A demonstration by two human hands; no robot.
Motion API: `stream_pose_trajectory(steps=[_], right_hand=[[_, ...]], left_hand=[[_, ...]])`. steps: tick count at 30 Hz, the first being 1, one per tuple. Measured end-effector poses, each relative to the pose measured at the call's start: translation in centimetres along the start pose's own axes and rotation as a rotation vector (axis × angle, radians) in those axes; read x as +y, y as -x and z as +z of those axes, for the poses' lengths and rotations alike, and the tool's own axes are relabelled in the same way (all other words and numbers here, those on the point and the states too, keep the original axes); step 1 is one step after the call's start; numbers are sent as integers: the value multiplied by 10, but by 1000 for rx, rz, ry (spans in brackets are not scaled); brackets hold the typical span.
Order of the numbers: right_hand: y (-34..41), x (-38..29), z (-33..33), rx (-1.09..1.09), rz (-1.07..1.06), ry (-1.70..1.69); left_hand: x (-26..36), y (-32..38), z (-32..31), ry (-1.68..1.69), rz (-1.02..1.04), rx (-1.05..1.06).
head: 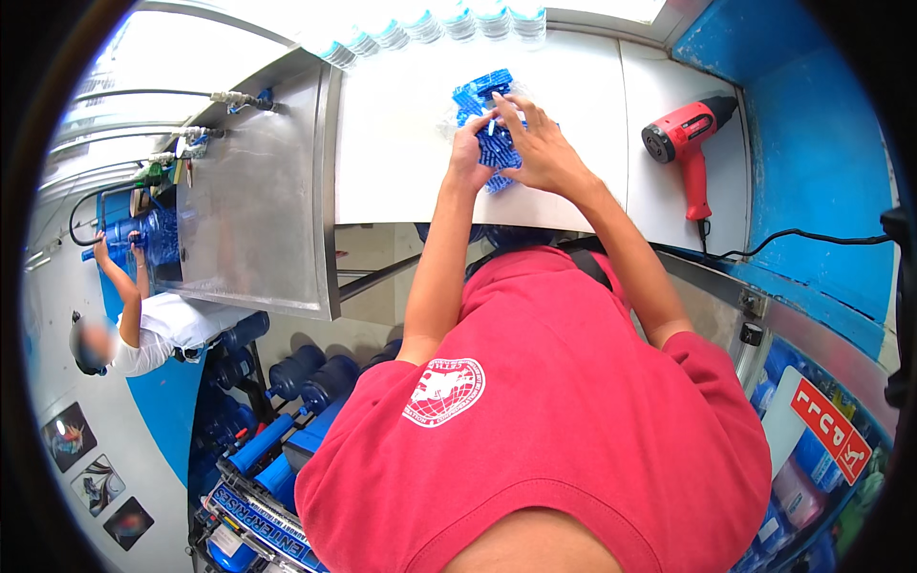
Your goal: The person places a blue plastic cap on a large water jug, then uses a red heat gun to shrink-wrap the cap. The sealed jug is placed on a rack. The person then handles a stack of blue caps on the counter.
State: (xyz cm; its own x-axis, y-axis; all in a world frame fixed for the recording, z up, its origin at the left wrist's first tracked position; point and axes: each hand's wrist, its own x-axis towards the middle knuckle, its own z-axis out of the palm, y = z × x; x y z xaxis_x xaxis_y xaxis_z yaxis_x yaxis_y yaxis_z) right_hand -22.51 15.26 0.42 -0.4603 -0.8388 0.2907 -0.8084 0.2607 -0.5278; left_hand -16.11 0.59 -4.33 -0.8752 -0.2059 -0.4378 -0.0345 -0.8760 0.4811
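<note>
A bundle of blue printed plastic film (494,154), probably bottle seals or labels, lies on the white countertop (401,157) with clear plastic wrap (521,90) around part of it. My left hand (471,154) grips the bundle's left side, thumb and fingertips against the film. From the right, my right hand (541,147) reaches over it with bent, spread fingers. Its index fingertip is near the upper part of the bundle, close to the left fingertips. Whether the right fingers pinch a piece is hidden.
Clear water bottles (458,25) line the counter's back edge. A red heat gun (688,136) lies at right, its black cord (795,233) running off right. A stainless steel sink unit (251,186) adjoins at left. Another person (172,326) handles a blue water jug (161,236) beyond it.
</note>
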Motion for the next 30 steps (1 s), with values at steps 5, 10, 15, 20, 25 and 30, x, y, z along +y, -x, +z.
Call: stream_pose_trajectory(steps=[5, 10, 15, 20, 25, 30], right_hand=[[-15, 8, 5, -31, -84, 179], [-21, 15, 1, -68, -151, 54], [-34, 24, -2, -160, -172, -296], [-55, 34, 7, -65, 63, -519], [-61, 43, 18, -240, 186, -670], [-67, 39, 18, -180, 159, -694]], left_hand=[[-3, 13, 15, -286, -28, 88], [6, 26, 19, -396, -97, 94], [15, 28, 17, -383, -119, 73], [21, 31, 14, -333, -172, -81], [25, 32, 8, -456, -172, -69], [25, 37, 10, -354, -145, -110]])
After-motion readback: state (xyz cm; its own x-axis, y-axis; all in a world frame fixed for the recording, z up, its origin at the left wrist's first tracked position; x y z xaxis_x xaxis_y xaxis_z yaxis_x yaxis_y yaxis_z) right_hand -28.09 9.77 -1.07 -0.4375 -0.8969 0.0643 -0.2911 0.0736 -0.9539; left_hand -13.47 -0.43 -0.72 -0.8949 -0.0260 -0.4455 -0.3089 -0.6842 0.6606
